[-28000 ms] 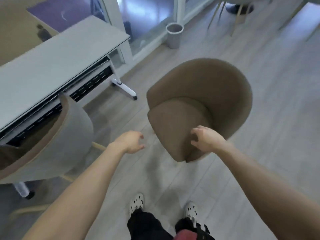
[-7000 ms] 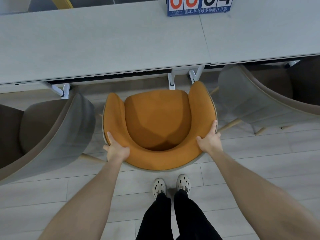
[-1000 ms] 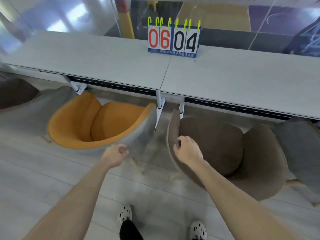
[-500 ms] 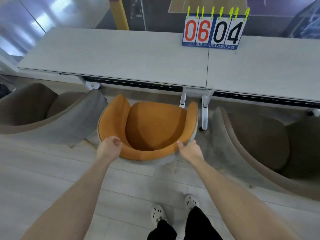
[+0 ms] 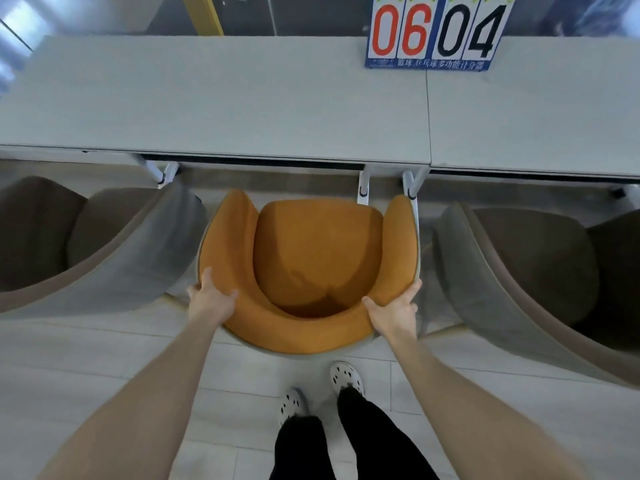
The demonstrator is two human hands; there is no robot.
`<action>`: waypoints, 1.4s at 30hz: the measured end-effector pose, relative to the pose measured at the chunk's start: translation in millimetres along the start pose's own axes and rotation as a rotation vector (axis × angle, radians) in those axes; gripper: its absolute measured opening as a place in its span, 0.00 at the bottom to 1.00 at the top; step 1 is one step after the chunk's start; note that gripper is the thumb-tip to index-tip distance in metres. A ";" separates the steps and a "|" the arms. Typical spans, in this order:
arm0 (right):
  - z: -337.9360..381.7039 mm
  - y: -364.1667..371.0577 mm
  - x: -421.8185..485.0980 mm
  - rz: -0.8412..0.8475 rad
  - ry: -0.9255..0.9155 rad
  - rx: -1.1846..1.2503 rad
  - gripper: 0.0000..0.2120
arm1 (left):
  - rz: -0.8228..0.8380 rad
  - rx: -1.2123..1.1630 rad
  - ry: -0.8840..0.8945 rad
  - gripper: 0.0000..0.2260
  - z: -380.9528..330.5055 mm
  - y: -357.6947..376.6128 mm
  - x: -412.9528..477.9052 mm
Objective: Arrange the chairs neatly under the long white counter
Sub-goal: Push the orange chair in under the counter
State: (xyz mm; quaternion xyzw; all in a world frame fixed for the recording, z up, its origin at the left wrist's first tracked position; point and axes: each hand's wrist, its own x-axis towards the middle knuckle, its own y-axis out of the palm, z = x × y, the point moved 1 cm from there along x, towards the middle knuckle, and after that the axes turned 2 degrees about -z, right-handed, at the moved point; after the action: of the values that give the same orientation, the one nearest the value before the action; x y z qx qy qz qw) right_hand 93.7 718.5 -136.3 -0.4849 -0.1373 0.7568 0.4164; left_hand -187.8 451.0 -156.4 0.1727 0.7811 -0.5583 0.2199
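An orange tub chair [image 5: 311, 258] stands in front of me, its open side facing the long white counter [image 5: 221, 98]. My left hand [image 5: 209, 299] grips the left rim of its backrest, thumb on the inside. My right hand [image 5: 393, 311] grips the right rim in the same way. A brown chair with a grey shell [image 5: 104, 244] stands close on the left, and another brown chair [image 5: 526, 268] close on the right. The fronts of the chairs sit near the counter's edge.
A flip scoreboard [image 5: 434, 31] reading 06 04 stands on the counter at the back right. White counter legs [image 5: 363, 188] come down just beyond the orange chair's right arm. My feet [image 5: 322, 389] stand on pale plank floor behind the chair.
I have stepped closer and squared up to the orange chair. My hands went from its back edge to gripping both side rims. A second ago my right hand held the brown chair.
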 end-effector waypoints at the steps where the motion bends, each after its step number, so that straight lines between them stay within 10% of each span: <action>1: 0.9 5.4 -0.5 -0.040 0.013 0.014 0.63 | 0.011 0.007 0.004 0.43 0.0 -1.6 11.8; 42: 18.0 76.1 -39.2 -0.202 0.056 0.116 0.55 | 0.013 0.102 0.087 0.45 23.0 -42.9 90.0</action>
State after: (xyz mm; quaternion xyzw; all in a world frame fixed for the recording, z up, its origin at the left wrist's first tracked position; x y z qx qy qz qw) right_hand 47.8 645.2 -149.8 -0.4648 -0.1296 0.7038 0.5214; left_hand -282.4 417.8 -176.9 0.2127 0.7593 -0.5880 0.1803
